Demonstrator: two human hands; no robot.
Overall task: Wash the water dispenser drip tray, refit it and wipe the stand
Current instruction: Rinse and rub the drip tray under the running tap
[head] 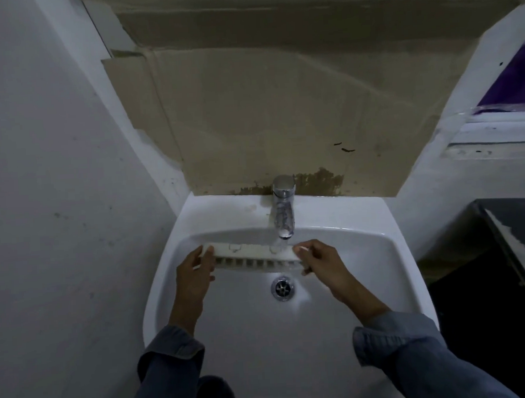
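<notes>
The white drip tray (252, 255), long and narrow with a slotted grille, is held level over the basin of a white sink (364, 254). My left hand (196, 270) grips its left end and my right hand (319, 258) grips its right end. A chrome tap (283, 207) stands at the back of the sink, and water runs from its spout onto the right part of the tray. The drain (282, 288) lies just below the tray. The dispenser and its stand are not in view.
A white wall (58, 209) closes in on the left. Bare, stained plaster (280, 106) rises behind the tap. At the right stand a dark cabinet or surface (501, 262) and a ledge with purple material (517, 88) above it.
</notes>
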